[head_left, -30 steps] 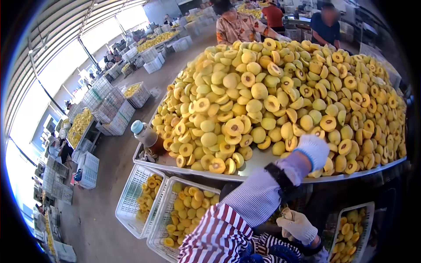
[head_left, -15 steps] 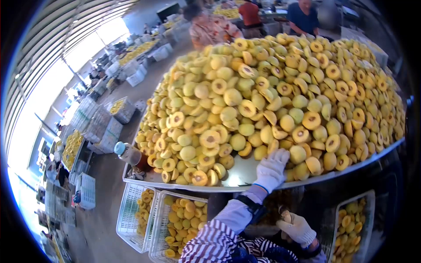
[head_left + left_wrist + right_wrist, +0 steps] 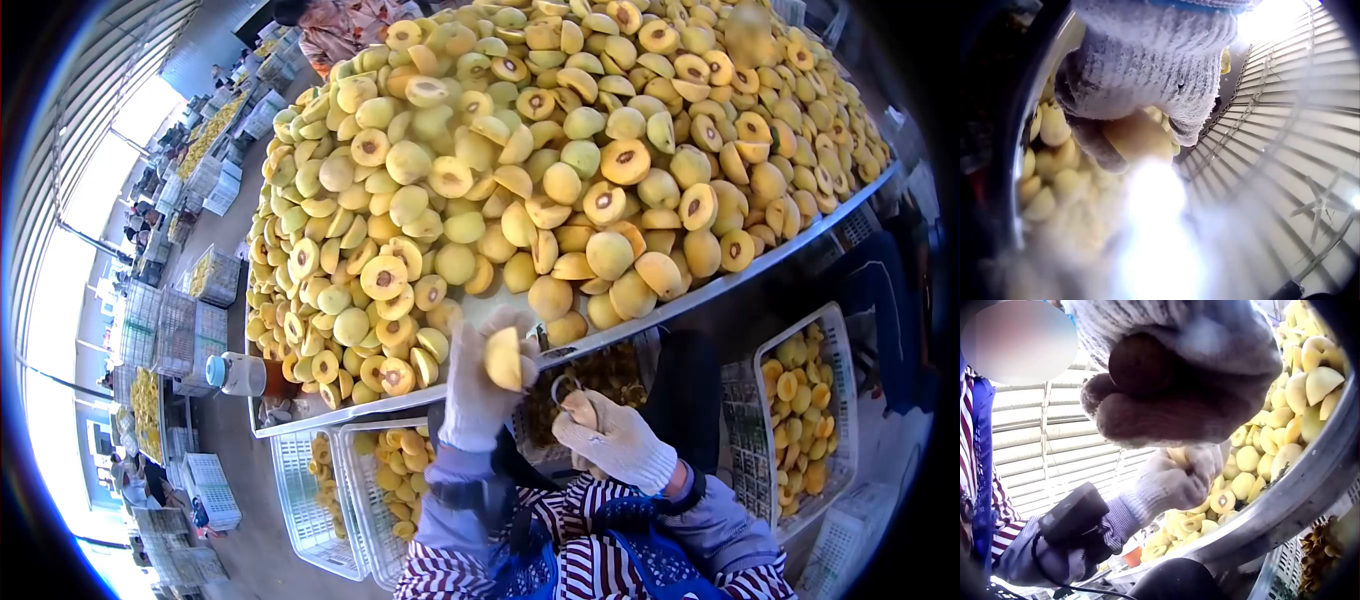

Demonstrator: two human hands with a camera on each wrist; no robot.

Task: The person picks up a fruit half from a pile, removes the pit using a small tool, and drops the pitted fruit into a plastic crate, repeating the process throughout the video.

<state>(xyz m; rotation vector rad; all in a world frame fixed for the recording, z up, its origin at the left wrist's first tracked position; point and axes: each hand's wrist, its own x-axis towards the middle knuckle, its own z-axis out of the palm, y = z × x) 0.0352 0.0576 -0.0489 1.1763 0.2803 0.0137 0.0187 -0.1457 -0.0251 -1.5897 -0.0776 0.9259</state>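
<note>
My gloved left hand (image 3: 466,395) holds a yellow peach half (image 3: 503,358) at the near edge of the metal table (image 3: 350,412). In the left wrist view, gloved fingers curl around the peach half (image 3: 1138,139). To its right, my gloved right hand (image 3: 620,445) grips a small pitting tool with a metal loop (image 3: 553,390) at its tip. The round end of the tool's handle (image 3: 1141,364) shows in the right wrist view, with fingers wrapped about it. A large heap of halved peaches (image 3: 560,185), many with brown pits, covers the table beyond both hands.
Below the table edge, a crate of brown pits (image 3: 622,372) stands between the legs. White crates with peach halves stand at left (image 3: 295,500) and right (image 3: 845,420). A bottle (image 3: 240,374) lies tilted at the table's left corner. Another person (image 3: 345,30) is across the heap.
My left hand reached into the heap, then drew back toward me with a peach half. The right hand still holds the tool. The head view has tilted down.
</note>
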